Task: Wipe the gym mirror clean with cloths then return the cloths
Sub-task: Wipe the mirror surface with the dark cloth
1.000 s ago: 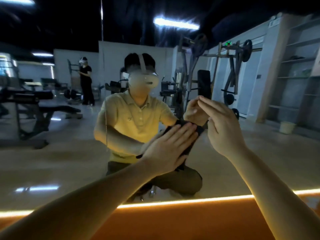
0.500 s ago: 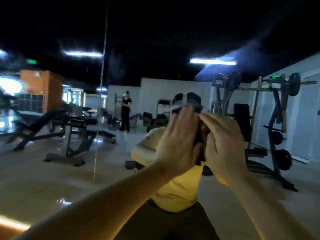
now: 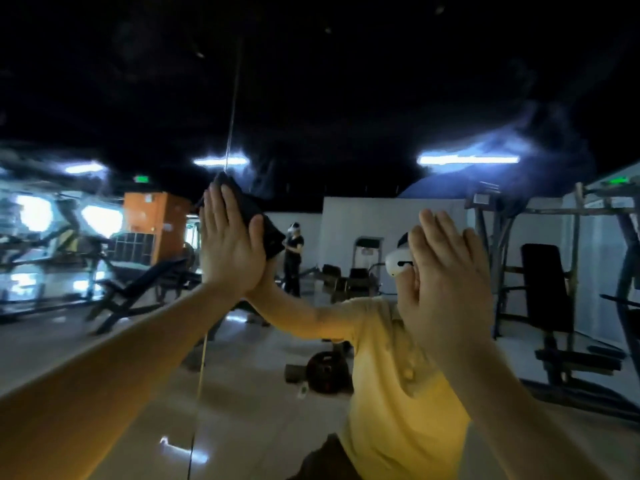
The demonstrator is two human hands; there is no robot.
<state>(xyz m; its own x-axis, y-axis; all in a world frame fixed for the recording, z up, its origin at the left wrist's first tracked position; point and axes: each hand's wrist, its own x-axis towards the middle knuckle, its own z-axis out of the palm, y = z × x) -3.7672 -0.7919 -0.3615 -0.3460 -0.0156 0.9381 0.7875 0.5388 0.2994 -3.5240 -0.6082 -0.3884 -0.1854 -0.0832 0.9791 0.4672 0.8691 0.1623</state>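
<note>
The gym mirror [image 3: 346,116] fills the whole view and reflects the room and a person in a yellow shirt. My left hand [image 3: 230,242] is raised with straight fingers and presses a dark cloth [image 3: 256,216] flat against the glass, right of a vertical seam [image 3: 230,116] between mirror panels. The cloth sticks out above and to the right of the fingers. My right hand [image 3: 446,268] is held up flat with straight fingers at the glass further right. Whether a cloth lies under it is hidden by the hand.
Reflected in the glass are weight benches [image 3: 138,289] on the left, a rack machine [image 3: 554,289] on the right, a weight plate [image 3: 327,372] on the floor and a second person [image 3: 293,258] standing far back.
Both hands have risen from low in front of me to high on the glass. They have spread apart, the left hand going up and left with the dark cloth. My view has tilted upward.
</note>
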